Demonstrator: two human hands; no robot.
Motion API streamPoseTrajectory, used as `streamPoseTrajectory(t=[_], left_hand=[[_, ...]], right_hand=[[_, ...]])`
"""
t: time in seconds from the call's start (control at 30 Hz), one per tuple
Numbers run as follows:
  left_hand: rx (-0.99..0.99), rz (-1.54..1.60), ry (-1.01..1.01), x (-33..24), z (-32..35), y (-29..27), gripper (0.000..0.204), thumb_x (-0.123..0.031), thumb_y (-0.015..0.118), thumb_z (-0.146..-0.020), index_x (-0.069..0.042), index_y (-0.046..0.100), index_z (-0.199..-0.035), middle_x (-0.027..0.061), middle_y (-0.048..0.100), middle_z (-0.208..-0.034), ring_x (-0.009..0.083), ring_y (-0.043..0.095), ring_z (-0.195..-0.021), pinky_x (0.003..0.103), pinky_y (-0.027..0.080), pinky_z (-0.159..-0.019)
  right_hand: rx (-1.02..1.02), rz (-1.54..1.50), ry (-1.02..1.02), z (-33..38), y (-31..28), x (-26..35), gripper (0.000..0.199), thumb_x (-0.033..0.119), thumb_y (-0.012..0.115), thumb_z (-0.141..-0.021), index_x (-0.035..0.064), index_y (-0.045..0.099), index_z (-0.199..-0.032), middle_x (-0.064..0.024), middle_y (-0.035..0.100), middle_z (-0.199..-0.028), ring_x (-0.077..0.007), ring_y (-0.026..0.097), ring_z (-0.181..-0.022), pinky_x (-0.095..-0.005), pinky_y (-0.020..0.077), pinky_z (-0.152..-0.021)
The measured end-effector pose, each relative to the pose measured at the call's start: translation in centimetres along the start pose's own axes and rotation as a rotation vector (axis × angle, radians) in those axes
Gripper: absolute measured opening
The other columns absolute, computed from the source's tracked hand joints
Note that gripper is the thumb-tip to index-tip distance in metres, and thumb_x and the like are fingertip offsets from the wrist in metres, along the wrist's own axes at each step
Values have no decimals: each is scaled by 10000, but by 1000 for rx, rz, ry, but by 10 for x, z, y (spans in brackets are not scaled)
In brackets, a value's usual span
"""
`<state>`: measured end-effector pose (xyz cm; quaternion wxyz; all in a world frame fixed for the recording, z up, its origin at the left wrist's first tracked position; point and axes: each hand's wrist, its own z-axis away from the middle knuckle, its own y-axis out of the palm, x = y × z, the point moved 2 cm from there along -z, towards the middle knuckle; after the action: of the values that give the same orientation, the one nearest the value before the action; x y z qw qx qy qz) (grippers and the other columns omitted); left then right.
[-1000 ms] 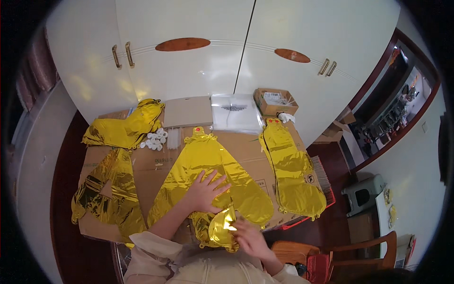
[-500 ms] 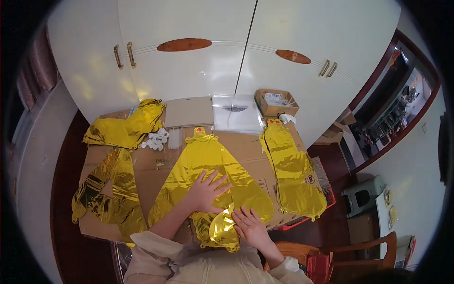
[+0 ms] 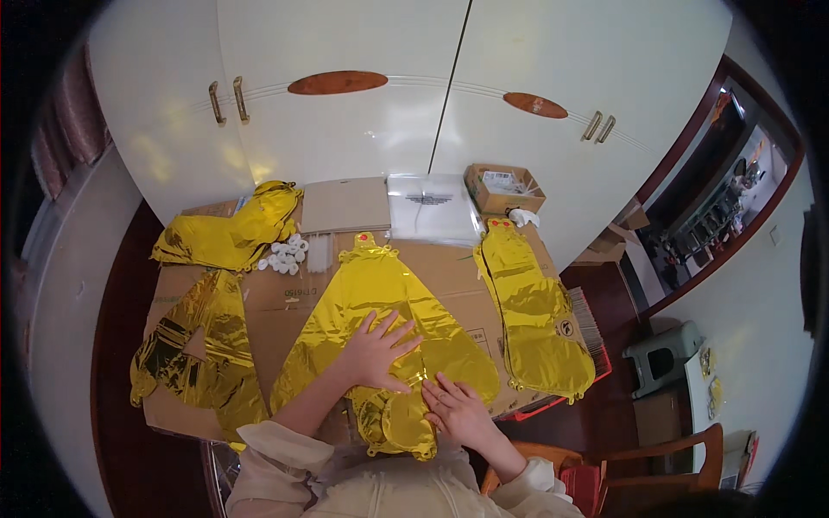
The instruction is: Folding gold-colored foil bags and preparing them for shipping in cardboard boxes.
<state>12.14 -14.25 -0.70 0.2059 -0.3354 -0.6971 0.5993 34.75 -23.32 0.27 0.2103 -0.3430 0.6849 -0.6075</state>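
Note:
A flat, uninflated gold foil balloon [image 3: 363, 281] lies in front of me, wide toward my body and narrow at its far end, which has a small red spot. Its near middle part is folded over and hangs toward my body. My left hand [image 3: 376, 356] rests flat on the foil with its fingers spread. Beside it, to the right, my right hand [image 3: 458, 414] lies on the edge of the folded part, fingers stretched and slightly bent. Neither hand appears to grip anything.
More flat gold foil balloons lie at left [image 3: 220, 332] and right [image 3: 540, 324] on the cardboard-covered table [image 3: 285, 324]. Behind are a crumpled foil pile [image 3: 229, 229], small white rolls [image 3: 287, 255], a cardboard sheet [image 3: 345, 205], clear plastic bags [image 3: 432, 216] and an open box [image 3: 484, 194]. A wooden chair [image 3: 712, 457] stands right.
My right hand has shifted slightly, and the folded near part of the foil looks flatter, without its bright glare. My left hand stays in place.

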Motion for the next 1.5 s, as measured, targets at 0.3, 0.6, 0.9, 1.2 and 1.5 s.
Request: streamPoseTrajectory(t=[0.3,0.6,0.9,1.2,1.5], left_hand=[[6,15,1,0,0,1,1033,-847,572,-652,-205,445,-1452,125,378,-1520,402,303,-1409,622,181,-1131],[20,14,5,0,0,-2,1033,-856,545,-669,-194,440,-1455,134,369,-1523,402,291,-1414,622,174,-1132],[50,-3,-15,-1,0,1,1041,-855,549,-668,-213,408,-1474,119,347,-1538,390,276,-1423,610,171,-1141],[55,-6,-17,-1,-1,-1,1042,-868,536,-663,-233,404,-1478,108,355,-1538,390,286,-1423,613,169,-1139],[120,-33,-32,0,0,1,1054,-875,518,-673,-246,353,-1503,102,316,-1559,379,245,-1442,605,149,-1152]], right_hand=[[130,32,-34,-18,-6,-16,682,510,670,-776,110,584,-1322,-7,516,-1427,-252,390,-1383,-447,354,-1050],[150,62,-54,-23,-6,-26,795,577,657,-750,132,516,-1393,7,496,-1447,-238,344,-1412,-468,305,-1099],[170,7,-221,6,-13,-22,491,368,634,-860,170,605,-1308,31,541,-1399,-201,384,-1387,-464,328,-1082],[-12,-55,-387,26,-14,-7,272,169,646,-835,135,706,-1098,24,640,-1268,-159,543,-1254,-343,433,-993],[-170,-311,-404,36,6,-6,223,116,643,-756,61,693,-966,-53,684,-1097,-203,628,-1124,-389,468,-1046]])
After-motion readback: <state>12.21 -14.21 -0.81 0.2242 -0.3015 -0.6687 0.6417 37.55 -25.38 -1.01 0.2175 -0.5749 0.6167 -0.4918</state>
